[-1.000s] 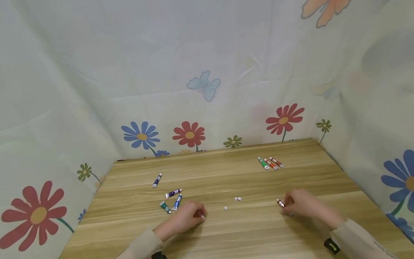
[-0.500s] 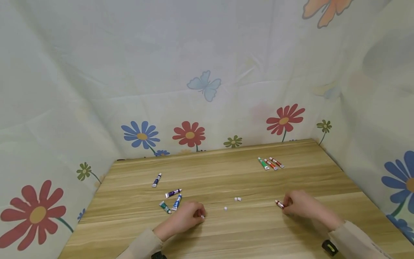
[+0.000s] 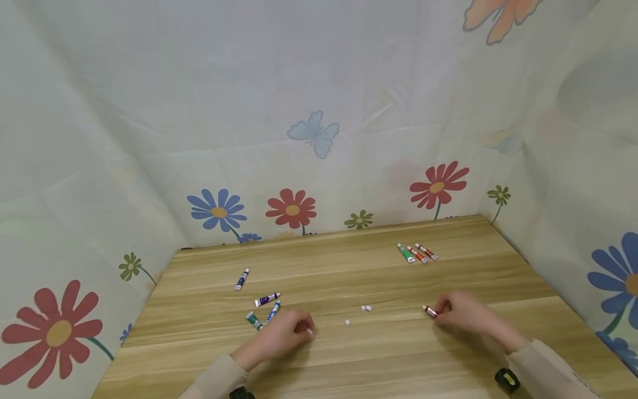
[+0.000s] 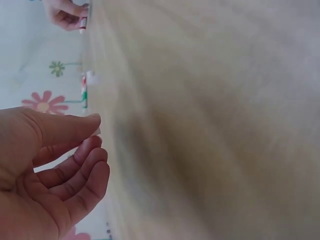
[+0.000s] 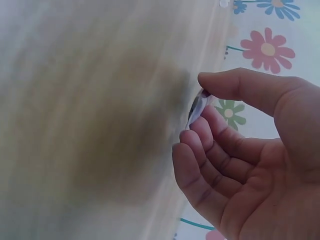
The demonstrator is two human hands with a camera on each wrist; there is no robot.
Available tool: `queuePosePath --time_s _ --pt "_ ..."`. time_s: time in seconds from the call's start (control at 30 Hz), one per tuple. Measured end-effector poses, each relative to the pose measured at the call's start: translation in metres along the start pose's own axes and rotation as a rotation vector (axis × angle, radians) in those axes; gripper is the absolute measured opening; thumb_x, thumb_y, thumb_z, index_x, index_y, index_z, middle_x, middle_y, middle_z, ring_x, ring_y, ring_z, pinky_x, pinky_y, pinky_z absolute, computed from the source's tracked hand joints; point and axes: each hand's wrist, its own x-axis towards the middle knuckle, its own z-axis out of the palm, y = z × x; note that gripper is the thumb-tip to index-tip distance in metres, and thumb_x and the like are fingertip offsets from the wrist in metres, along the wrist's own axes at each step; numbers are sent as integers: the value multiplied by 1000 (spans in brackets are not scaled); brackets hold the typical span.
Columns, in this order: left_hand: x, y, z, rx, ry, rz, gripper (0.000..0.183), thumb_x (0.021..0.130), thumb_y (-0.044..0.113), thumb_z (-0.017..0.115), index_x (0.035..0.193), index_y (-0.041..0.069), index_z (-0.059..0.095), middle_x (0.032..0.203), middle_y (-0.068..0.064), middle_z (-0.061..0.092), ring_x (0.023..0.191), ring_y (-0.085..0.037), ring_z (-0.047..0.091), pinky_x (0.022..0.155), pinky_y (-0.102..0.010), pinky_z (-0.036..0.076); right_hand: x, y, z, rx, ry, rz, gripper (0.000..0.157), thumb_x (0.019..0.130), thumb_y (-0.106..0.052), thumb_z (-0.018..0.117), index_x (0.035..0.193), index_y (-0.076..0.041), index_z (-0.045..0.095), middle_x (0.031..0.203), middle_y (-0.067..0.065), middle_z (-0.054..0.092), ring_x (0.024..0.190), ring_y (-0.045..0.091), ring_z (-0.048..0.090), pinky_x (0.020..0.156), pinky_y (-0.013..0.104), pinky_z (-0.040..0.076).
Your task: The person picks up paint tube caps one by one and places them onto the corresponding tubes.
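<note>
Slim red-and-white paint tube [image 3: 429,311] is pinched rearward by the right hand [image 3: 461,310], likely leaving its front unobstructed; the left hand [image 3: 286,328] pinches a small white piece [image 3: 309,331].

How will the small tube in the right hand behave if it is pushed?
The small tube would probably slide rather than roll, since its silvery part looks flattened. It seems light, as the right hand just pinches it. That thin, silvery part might bend under hard pushing.
</note>
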Motion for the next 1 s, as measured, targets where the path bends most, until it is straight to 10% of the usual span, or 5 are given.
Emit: queuePosePath --time_s 1.0 --pt "9 0 -112 124 244 -66 5 93 10 73 97 10 70 82 6 63 72 -10 56 65 -27 51 32 -30 -91 -106 195 -17 19 90 -14 72 96 2 65 83 6 62 74 17 54 59 32 45"
